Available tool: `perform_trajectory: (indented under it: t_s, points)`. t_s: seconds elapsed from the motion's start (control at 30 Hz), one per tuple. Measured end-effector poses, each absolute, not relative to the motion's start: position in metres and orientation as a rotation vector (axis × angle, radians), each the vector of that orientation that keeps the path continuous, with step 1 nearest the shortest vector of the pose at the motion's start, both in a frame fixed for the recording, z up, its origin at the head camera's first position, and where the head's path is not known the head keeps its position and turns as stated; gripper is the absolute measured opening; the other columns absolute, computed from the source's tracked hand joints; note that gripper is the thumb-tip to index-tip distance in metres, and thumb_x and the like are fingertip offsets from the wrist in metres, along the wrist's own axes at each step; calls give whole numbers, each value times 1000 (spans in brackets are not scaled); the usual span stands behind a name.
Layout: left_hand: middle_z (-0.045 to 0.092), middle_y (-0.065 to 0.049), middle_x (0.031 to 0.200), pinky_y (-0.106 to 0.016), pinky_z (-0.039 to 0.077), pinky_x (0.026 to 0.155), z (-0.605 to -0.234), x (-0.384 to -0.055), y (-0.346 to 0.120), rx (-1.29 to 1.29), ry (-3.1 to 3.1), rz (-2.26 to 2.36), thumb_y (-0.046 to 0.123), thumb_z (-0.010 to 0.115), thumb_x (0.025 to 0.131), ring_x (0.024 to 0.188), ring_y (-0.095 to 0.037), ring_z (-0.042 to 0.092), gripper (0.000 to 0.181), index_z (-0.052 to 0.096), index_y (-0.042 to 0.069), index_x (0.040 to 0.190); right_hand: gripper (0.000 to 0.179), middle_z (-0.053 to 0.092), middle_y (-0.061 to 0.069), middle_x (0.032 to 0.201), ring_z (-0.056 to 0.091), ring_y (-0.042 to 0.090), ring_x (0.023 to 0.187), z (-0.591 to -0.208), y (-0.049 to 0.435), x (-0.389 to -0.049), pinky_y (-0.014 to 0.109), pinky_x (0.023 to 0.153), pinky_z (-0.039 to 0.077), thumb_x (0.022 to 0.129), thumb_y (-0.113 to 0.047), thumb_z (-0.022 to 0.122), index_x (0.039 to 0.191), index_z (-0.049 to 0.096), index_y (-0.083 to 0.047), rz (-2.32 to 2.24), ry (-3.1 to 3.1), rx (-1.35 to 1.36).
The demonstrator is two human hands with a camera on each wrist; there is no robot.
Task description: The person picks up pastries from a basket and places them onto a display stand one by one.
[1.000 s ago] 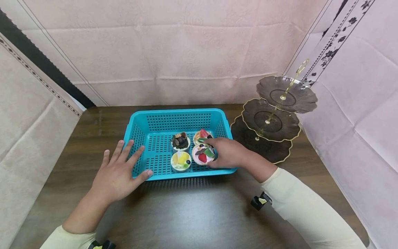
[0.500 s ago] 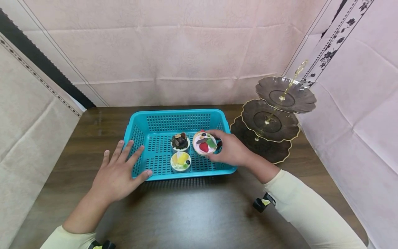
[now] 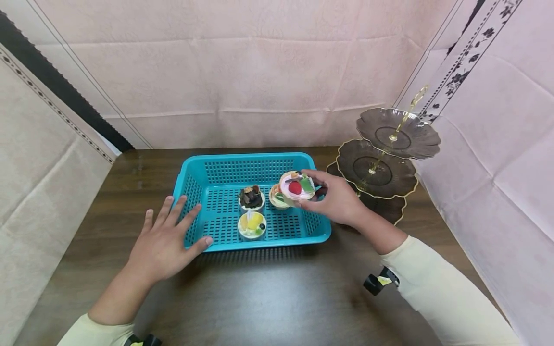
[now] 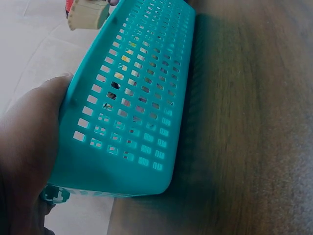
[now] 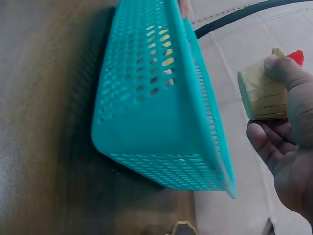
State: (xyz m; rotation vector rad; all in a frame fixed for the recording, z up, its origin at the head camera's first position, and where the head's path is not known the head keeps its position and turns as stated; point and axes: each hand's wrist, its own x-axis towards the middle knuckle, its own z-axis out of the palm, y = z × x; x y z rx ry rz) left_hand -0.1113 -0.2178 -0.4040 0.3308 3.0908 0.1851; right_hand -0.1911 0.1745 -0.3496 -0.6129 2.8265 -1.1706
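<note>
My right hand grips a pink-topped cupcake with a red berry and green piece on it, raised above the right end of a turquoise basket. In the right wrist view, thumb and fingers pinch the pale cup of this cupcake, higher than the basket rim. Three others stand in the basket: a chocolate-topped cupcake, a yellow-topped cupcake, and an orange-topped cupcake partly hidden by the held one. With fingers spread, my left hand rests on the basket's left front corner.
To the right of the basket stands a three-tier stand of dark scalloped plates with gold rims and a gold post; the right hand overlaps its lowest plate. Pale cloth hangs behind the wooden table.
My right hand has lifted the pink-topped cupcake out of its place beside the yellow one and moved it up and to the right. My left hand stays put.
</note>
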Motion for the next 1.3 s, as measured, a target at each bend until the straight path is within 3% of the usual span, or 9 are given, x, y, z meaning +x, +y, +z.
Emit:
perform_trajectory:
  t_s: [0.33, 0.6, 0.8, 0.93, 1.1, 1.3]
  points:
    - [9, -23, 169, -76, -3, 113, -403, -111, -217, 337, 3090, 193, 84, 30, 92, 153, -42, -13, 99, 32, 14, 162, 77, 71, 10, 116, 69, 25, 97, -320, 193, -185, 39, 79, 60, 81, -29, 90, 145, 56, -4, -1062, 2919, -571]
    - [9, -23, 169, -77, 1, 113, -402, -109, -217, 343, 3091, 187, 83, 30, 93, 153, -43, -11, 97, 33, 15, 162, 77, 72, 13, 113, 67, 26, 93, -294, 207, -178, 40, 73, 57, 81, -36, 90, 144, 58, -6, -967, 3034, -511]
    - [9, -23, 169, -76, -2, 113, -403, -110, -217, 337, 3098, 200, 83, 31, 93, 153, -43, -11, 97, 34, 14, 161, 73, 74, 13, 108, 69, 26, 90, -279, 216, -173, 36, 70, 55, 80, -34, 90, 140, 61, -4, -1033, 3079, -492]
    - [10, -23, 169, -76, -2, 113, -404, -110, -217, 336, 3102, 201, 83, 31, 93, 153, -43, -11, 97, 35, 14, 161, 70, 75, 14, 106, 71, 25, 89, -269, 223, -171, 28, 65, 52, 80, -33, 91, 138, 63, -5, -1057, 3131, -449]
    - [10, -23, 169, -76, -2, 113, -403, -110, -217, 333, 3100, 204, 83, 30, 93, 153, -43, -12, 97, 34, 14, 161, 66, 76, 14, 107, 71, 10, 85, -257, 232, -171, 15, 63, 50, 78, -30, 93, 134, 67, -7, -1175, 3133, -383]
    - [11, -23, 169, -76, -3, 113, -403, -110, -217, 328, 3102, 202, 84, 30, 92, 153, -43, -12, 98, 35, 13, 161, 65, 76, 14, 108, 63, -8, 76, -248, 245, -173, 15, 58, 44, 77, -34, 93, 132, 69, -9, -1161, 3193, -316]
